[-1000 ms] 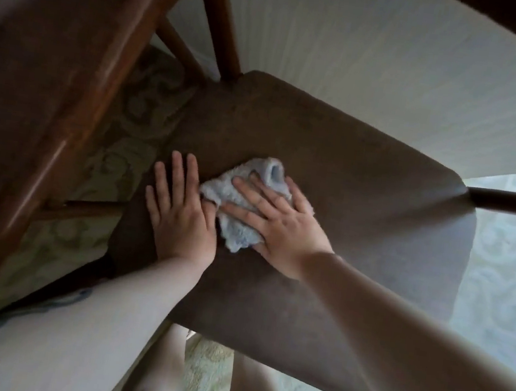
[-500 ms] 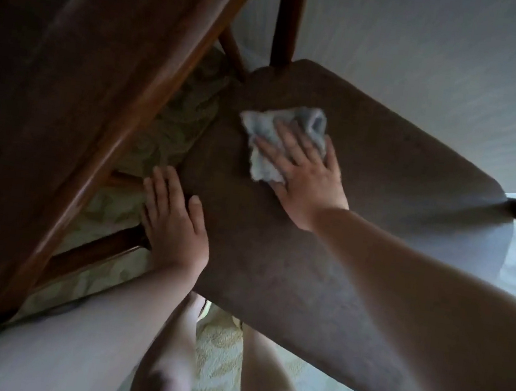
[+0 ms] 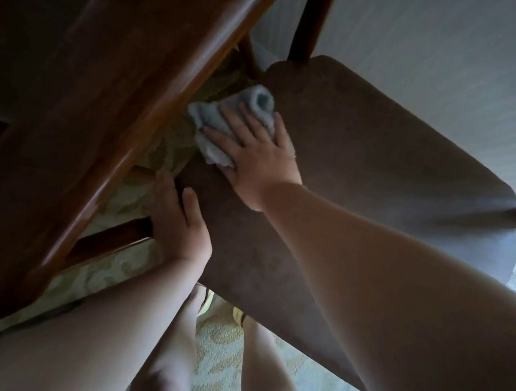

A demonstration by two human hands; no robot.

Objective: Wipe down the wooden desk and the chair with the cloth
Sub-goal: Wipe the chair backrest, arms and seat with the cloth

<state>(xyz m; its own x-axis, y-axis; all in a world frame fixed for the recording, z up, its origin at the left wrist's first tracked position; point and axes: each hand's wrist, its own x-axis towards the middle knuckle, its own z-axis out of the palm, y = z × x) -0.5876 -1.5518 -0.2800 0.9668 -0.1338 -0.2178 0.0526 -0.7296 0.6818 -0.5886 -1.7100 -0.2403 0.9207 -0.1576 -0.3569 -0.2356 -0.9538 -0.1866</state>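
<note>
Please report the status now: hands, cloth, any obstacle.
Right hand flat on cloth, seat's left edge. Left hand grips seat edge. Desk close beside.

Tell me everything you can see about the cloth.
The cloth is a small, pale grey-blue rag that looks like soft terry. It is bunched and creased rather than spread flat, with one rolled fold bulging at its far end. It lies at the left edge of the brown chair seat, near the back corner, and part of it hangs over that edge beside the wooden desk. The right hand presses down on it with straight, spread fingers, covering its near part. The left hand does not touch it.
</note>
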